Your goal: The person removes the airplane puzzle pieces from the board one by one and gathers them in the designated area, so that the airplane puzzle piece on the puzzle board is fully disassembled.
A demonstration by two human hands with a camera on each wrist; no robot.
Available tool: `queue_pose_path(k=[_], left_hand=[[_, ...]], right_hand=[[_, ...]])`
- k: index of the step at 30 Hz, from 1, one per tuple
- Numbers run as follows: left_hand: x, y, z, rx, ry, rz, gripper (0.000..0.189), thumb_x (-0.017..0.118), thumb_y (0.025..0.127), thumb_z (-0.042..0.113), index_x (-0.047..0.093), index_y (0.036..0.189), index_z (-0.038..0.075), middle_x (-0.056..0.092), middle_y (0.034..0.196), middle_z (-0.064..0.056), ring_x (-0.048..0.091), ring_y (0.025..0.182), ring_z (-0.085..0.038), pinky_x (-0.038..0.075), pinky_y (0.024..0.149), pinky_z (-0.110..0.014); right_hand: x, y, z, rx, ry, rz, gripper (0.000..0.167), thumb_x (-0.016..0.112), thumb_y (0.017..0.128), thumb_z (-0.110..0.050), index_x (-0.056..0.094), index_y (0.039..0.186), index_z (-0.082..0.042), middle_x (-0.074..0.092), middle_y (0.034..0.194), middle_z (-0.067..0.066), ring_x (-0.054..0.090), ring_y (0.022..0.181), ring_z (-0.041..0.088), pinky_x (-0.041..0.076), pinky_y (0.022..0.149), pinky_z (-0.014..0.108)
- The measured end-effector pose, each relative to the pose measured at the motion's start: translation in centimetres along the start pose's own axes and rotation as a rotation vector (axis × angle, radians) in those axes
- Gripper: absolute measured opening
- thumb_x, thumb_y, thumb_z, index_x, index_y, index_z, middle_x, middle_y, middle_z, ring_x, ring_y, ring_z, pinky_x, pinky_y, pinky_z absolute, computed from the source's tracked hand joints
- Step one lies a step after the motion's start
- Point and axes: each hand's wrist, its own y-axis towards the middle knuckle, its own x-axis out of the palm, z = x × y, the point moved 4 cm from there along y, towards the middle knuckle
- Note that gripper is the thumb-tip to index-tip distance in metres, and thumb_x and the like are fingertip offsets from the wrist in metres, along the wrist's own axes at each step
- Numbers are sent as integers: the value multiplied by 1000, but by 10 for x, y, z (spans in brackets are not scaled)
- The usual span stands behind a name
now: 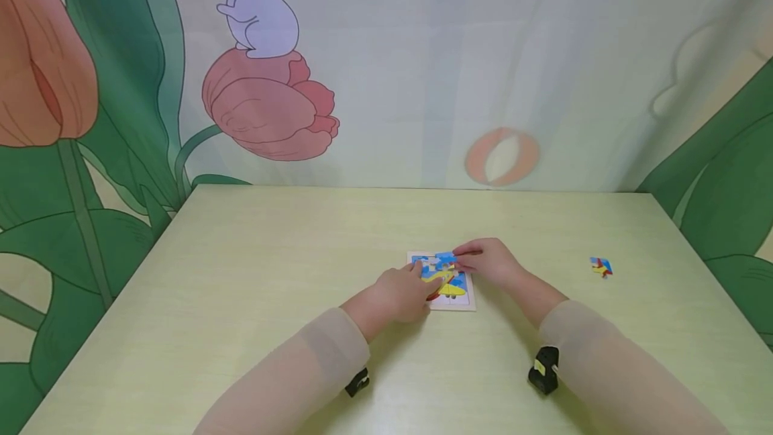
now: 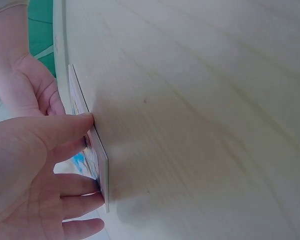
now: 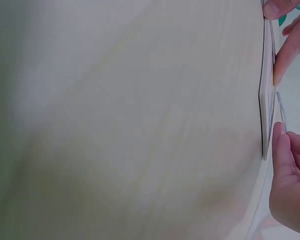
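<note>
A small jigsaw puzzle board (image 1: 461,307) with a pale border lies on the table, showing a yellow airplane on blue and white. My left hand (image 1: 403,294) rests over its left side, fingers nearly straight. In the left wrist view, the thumb touches the board's edge (image 2: 106,175) and other fingertips reach its face. Between thumb and fingers, my right hand (image 1: 490,262) pinches a blue puzzle piece (image 1: 445,258) at the board's far right part. The right wrist view shows that thin piece (image 3: 282,111) edge-on, tilted close over the board.
Another puzzle piece (image 1: 601,266), blue with red and yellow, lies apart on the right of the pale wooden table (image 1: 272,247). Behind the table's far edge hangs a curtain (image 1: 386,86) printed with flowers and a white animal. Black wrist cameras (image 1: 545,370) sit below the sleeves.
</note>
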Motion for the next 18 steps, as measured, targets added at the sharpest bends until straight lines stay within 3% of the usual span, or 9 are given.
queue_pose_path(k=[18], left_hand=[[0,0,-1,-10,-36,-6,55,49,95,38,29,146,35,23,152,-11,24,138,-25,38,99,-42]], right_hand=[[-17,-11,7,21,20,7,30,59,92,-11,61,118,3,58,118,19,61,100,23,50,84,30]])
